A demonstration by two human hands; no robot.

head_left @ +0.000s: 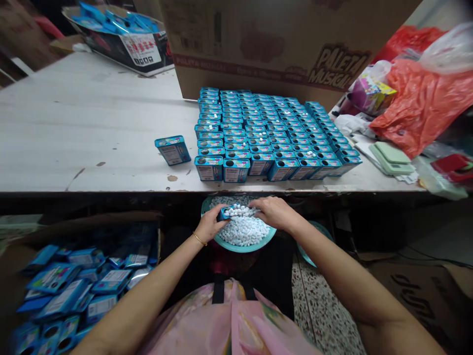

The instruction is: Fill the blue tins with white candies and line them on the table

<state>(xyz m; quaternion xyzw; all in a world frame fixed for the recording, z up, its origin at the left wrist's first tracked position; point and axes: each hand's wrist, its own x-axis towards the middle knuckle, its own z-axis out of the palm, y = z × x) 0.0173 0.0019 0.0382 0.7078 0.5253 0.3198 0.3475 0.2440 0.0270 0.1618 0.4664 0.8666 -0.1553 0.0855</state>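
Observation:
My left hand (211,224) is wrapped round a small blue box (224,212) over a teal bowl (242,250) of white candies (246,230). Candies lie heaped at the box's mouth. On the bowl's right side, my right hand (272,212) has its fingers pressed together at the candies beside the box; what they grip is too small to make out. Rows of blue boxes (236,170) stand on the table above the bowl, a few with white candies on top. One blue box (173,150) stands apart to their left.
A large carton (258,49) stands behind the rows on the white table (92,118). An open carton (148,54) of blue packs is at the back left, another holds blue boxes (111,281) at lower left. Red bags (428,103) and a pale green device (391,157) lie at right.

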